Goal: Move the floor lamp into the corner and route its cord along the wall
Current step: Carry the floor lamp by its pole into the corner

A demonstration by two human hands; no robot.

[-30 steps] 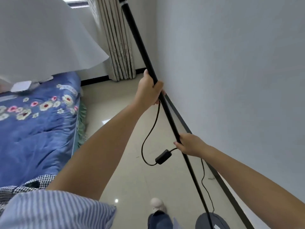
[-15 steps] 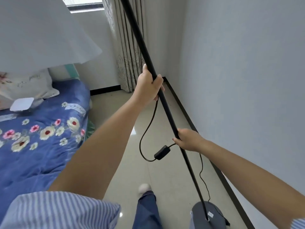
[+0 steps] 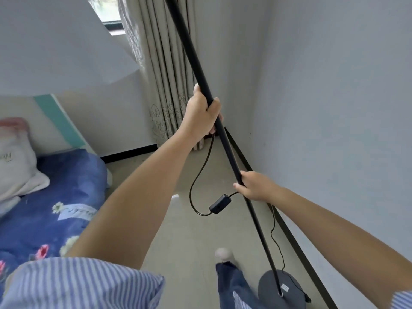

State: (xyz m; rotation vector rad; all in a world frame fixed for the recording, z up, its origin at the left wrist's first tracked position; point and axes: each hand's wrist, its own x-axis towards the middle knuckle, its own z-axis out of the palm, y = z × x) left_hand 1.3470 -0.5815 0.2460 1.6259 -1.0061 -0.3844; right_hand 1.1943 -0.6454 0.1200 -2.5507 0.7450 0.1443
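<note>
The floor lamp's thin black pole [image 3: 189, 50] slants from the top centre down to its round dark base [image 3: 270, 286] at the bottom right. My left hand [image 3: 201, 113] grips the pole high up. Lower down, my right hand [image 3: 254, 186] holds the pole, with the cord running under its fingers. The white shade [image 3: 55, 41] fills the upper left. A black cord [image 3: 196, 181] loops down between my hands, carrying an inline switch [image 3: 219, 204]. More cord trails down to the base.
A bed with a blue flowered cover [image 3: 51, 197] and a pillow [image 3: 15, 159] lies at the left. Beige curtains [image 3: 165, 63] hang by the room corner ahead. The white wall [image 3: 334, 108] with black skirting [image 3: 287, 228] runs along the right. My leg and foot [image 3: 223, 255] are on the tiled floor.
The view has moved forward toward the curtained corner. The lamp has come along with both hands keeping the same grip. My foot has stepped forward.
</note>
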